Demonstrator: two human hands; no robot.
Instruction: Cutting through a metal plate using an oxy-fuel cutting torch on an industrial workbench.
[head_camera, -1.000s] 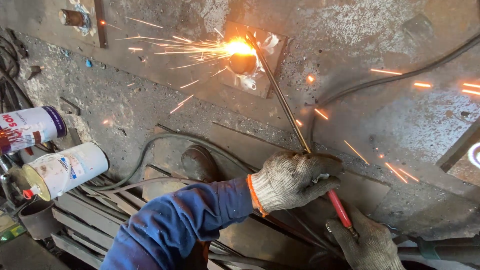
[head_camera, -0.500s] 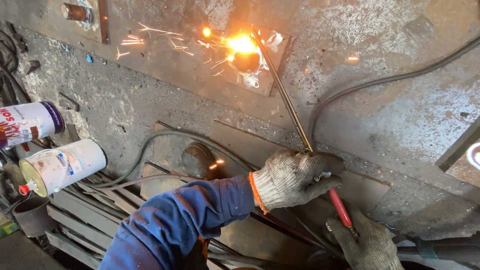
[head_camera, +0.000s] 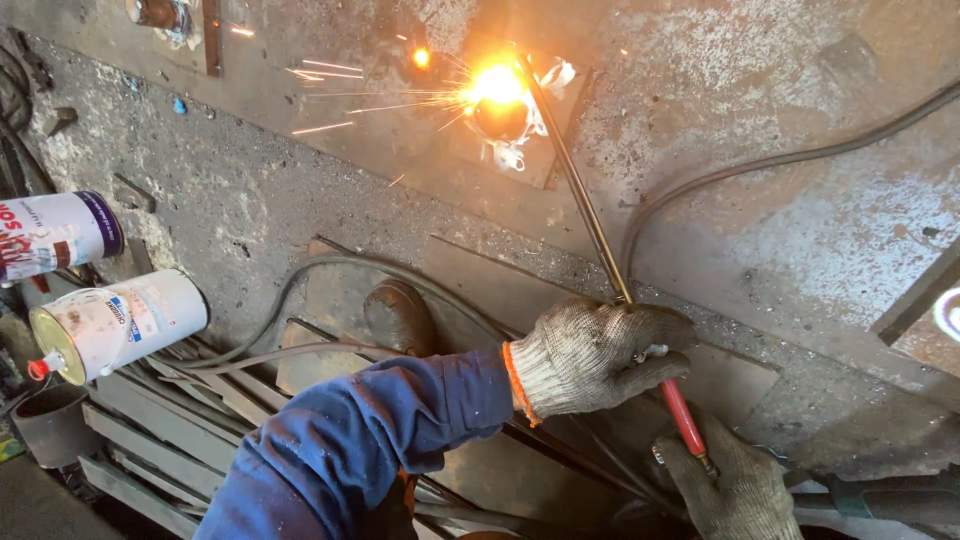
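- Cutting torch (head_camera: 600, 250): long thin metal tube w/ a red grip section (head_camera: 683, 418) at the near end; its tip sits in the bright flame spot (head_camera: 497, 85) on the steel plate (head_camera: 760, 120), sparks flying left of that spot.
- Left hand (head_camera: 590, 355), knit work glove, blue sleeve: fingers wrapped around the tube just where it meets the red grip, well back from the flame spot.
- Right hand (head_camera: 735, 490), same kind of glove: closed on the low end of the red grip, nearer the camera than the left hand; partly cut off by the frame edge.
- Handling (my guess): torch is rigid, front-heavy b/c of its length, hot toward the flame spot, so hold only at the grip end, two hands, as here.
- Hose (head_camera: 760, 165) curves over the plate right of the flame spot.
- Two spray cans (head_camera: 110, 325) lie far left of the flame spot, near scrap strips.
- Hard to see: glare hides the tip and the cut itself; a dark rounded shape under the sleeve can't be identified.
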